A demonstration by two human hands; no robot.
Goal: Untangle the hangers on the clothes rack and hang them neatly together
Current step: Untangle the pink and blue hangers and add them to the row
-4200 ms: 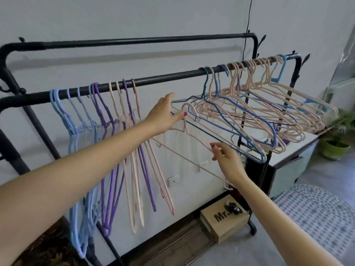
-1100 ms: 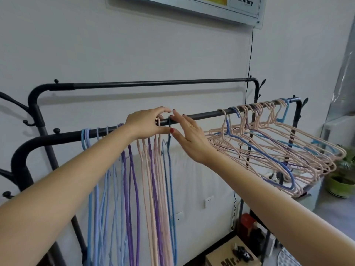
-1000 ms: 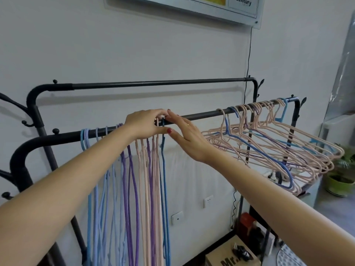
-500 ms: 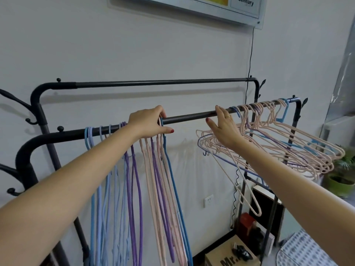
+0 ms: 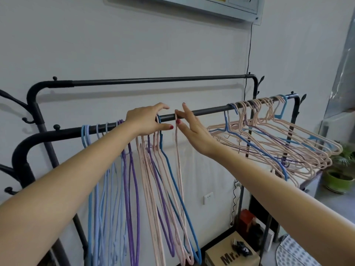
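A black clothes rack has a front rail [image 5: 207, 110] and a higher back rail [image 5: 153, 81]. At the left of the front rail, blue, purple and pink hangers [image 5: 134, 179] hang straight down in a neat row. My left hand [image 5: 148, 120] arches over the rail and their hooks, thumb underneath. Just right of it, my right hand [image 5: 192, 131] pinches the hook of a single pink hanger [image 5: 179, 169] at the rail, beside a dark blue hanger [image 5: 178, 189]. A tangled bunch of mostly pink hangers [image 5: 278, 143] juts out at the right end.
A cardboard box [image 5: 232, 254] sits on the floor under the rack. A white cabinet [image 5: 311, 185] and a potted plant [image 5: 338, 181] stand at the right. Coat hooks [image 5: 11, 104] stick out at the rack's left end. A patterned mat [image 5: 299, 254] lies at lower right.
My right hand has left the tangled bunch with one pink hanger and brought it left along the rail, next to the neat row. My left hand has stayed on the hooks.
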